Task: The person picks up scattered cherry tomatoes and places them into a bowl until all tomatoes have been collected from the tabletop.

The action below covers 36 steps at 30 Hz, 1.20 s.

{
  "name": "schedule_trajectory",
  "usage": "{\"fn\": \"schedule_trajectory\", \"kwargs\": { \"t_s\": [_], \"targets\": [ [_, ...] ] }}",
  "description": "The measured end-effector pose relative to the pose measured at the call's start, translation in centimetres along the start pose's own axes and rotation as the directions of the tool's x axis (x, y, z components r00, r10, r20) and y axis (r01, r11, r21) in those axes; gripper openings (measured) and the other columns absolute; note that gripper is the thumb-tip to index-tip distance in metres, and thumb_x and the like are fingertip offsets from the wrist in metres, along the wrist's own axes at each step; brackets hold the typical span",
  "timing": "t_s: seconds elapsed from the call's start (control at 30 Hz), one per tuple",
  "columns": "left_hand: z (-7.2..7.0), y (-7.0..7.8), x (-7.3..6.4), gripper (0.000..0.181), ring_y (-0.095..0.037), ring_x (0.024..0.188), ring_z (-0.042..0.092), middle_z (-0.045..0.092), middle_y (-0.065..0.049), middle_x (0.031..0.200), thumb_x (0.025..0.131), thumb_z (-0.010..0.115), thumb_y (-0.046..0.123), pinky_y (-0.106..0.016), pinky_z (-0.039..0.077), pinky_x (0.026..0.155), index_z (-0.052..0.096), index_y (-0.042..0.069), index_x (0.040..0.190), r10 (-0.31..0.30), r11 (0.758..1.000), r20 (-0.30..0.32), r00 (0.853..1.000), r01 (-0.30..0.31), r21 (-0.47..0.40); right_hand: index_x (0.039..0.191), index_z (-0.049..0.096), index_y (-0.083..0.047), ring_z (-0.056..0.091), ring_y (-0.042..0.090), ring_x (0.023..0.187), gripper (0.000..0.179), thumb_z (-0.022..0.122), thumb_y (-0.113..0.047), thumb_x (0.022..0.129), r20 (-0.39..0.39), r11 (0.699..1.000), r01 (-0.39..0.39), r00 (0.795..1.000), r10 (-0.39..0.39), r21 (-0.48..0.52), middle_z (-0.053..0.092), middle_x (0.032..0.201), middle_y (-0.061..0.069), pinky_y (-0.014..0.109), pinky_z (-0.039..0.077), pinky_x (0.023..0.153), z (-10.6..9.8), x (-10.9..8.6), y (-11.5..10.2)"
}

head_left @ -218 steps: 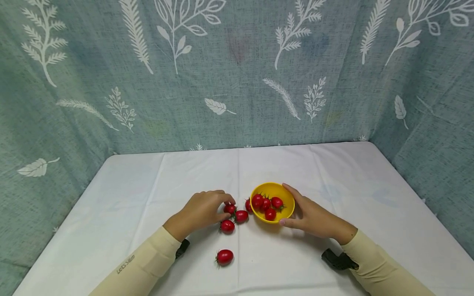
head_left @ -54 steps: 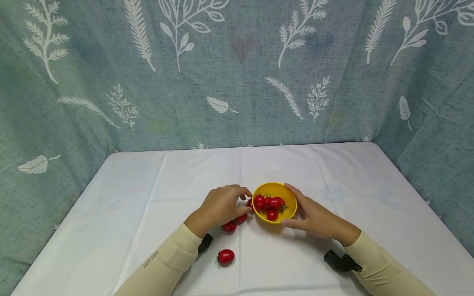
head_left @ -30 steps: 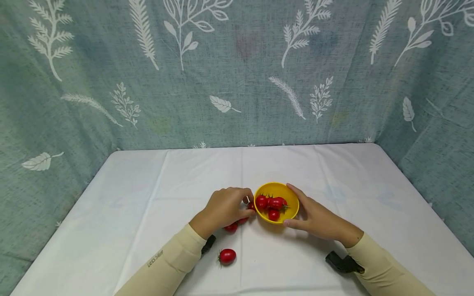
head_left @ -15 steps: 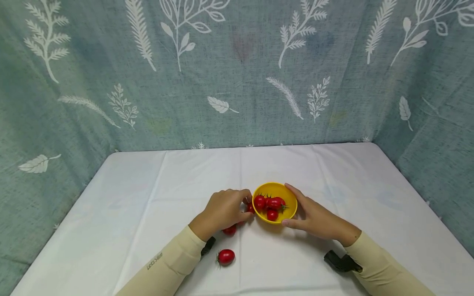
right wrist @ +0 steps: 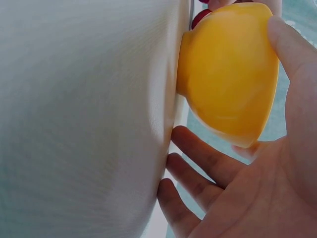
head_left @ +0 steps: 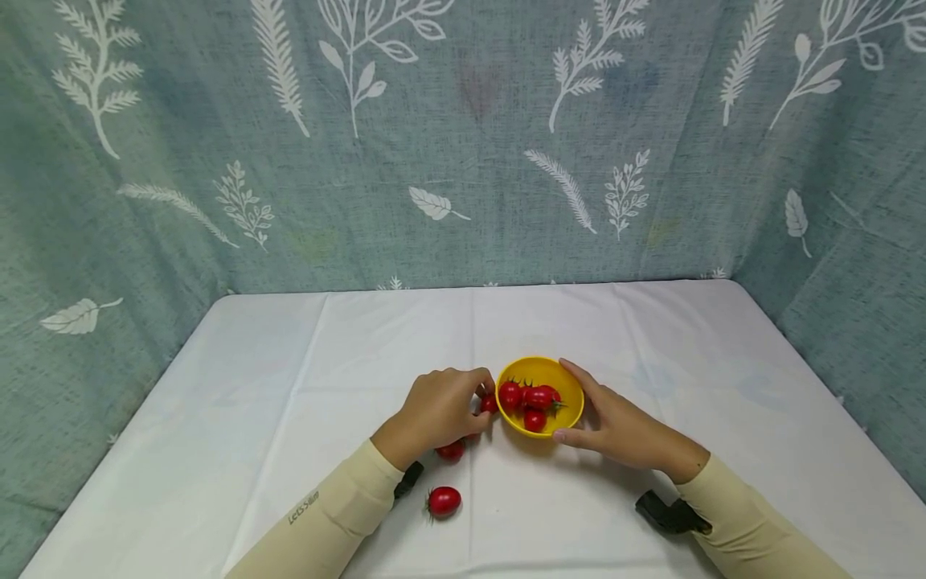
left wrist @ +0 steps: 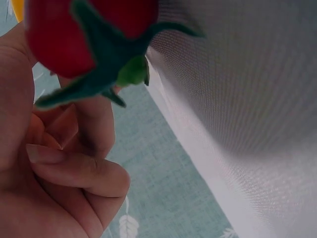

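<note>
Curled left hand (head_left: 440, 408) is pinching a tomato (head_left: 489, 403), likely light, slick, best held mid-body; wide-spread right hand (head_left: 624, 426) is gripping a bowl (right wrist: 233, 69).

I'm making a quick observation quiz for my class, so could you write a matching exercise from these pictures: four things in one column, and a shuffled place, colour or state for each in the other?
Things
1. left hand
2. right hand
3. front tomato
4. backdrop curtain

Places, colours, states
A. grips the yellow bowl
B. blue-green with white leaf prints
C. curled round a tomato beside the bowl
D. lies by itself on the white tablecloth

Right pairs: 1-C, 2-A, 3-D, 4-B
</note>
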<state>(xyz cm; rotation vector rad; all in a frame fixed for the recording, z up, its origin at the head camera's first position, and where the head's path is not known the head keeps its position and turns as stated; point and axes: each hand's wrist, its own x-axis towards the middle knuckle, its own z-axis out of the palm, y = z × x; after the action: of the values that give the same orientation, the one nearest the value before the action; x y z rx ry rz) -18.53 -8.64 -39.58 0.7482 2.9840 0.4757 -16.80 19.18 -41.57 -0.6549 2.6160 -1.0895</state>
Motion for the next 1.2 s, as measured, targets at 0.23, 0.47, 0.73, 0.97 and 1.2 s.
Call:
{"fn": "schedule_trajectory", "kwargs": {
  "t_s": [0.23,0.47,0.73,0.97,1.2],
  "targets": [
    [0.0,-0.1,0.0,0.025,-0.007,0.064,0.055,0.075,0.008,0.097,0.082,0.079,0.029,-0.023,0.043,0.052,0.069,0.022,0.104,0.019,1.0,-0.042,0.999,-0.019,-0.008,0.16,0.015,-0.013,0.027,0.041,0.15,0.101,0.073,-0.052,0.087,-0.012,1.0,0.015,1.0,-0.015,0.003,0.026,0.164,0.018,0.063,0.024,0.117,0.0,0.0,0.1],
    [-0.2,-0.2,0.0,0.024,-0.006,0.061,0.054,0.076,0.009,0.096,0.083,0.079,0.03,-0.023,0.042,0.051,0.07,0.022,0.104,0.015,1.0,-0.098,0.995,-0.017,-0.012,0.16,0.014,-0.013,0.026,0.042,0.15,0.101,0.073,-0.051,0.087,-0.006,1.0,0.014,1.0,-0.014,0.011,0.024,0.164,0.018,0.063,0.023,0.117,0.0,0.0,0.2],
    [-0.7,0.0,0.0,0.027,-0.009,0.06,0.051,0.076,0.009,0.099,0.085,0.077,0.029,-0.024,0.042,0.051,0.068,0.023,0.109,-0.049,0.998,-0.105,0.993,0.046,-0.037,0.161,0.013,-0.013,0.026,0.042,0.15,0.101,0.072,-0.05,0.088,-0.006,1.0,0.02,1.0,-0.02,0.008,0.024,0.164,0.019,0.063,0.024,0.117,0.0,0.0,0.3],
    [-0.8,-0.3,0.0,0.028,-0.009,0.059,0.05,0.076,0.008,0.101,0.084,0.077,0.029,-0.025,0.042,0.051,0.068,0.024,0.111,-0.068,0.996,-0.116,0.991,0.062,-0.06,0.161,0.014,-0.014,0.028,0.042,0.149,0.1,0.072,-0.05,0.088,-0.005,1.0,0.026,1.0,-0.026,0.009,0.025,0.163,0.019,0.062,0.024,0.117,0.2,0.1,0.4],
    [-1.1,-0.4,0.2,0.03,-0.01,0.057,0.049,0.075,0.01,0.103,0.085,0.077,0.031,-0.026,0.041,0.051,0.068,0.025,0.112,-0.069,0.996,-0.161,0.984,0.061,-0.059,0.161,0.013,-0.016,0.027,0.041,0.15,0.101,0.072,-0.052,0.087,-0.006,1.0,0.022,1.0,-0.022,0.003,0.024,0.164,0.018,0.062,0.023,0.118,0.1,0.1,0.4]
  ]
}}
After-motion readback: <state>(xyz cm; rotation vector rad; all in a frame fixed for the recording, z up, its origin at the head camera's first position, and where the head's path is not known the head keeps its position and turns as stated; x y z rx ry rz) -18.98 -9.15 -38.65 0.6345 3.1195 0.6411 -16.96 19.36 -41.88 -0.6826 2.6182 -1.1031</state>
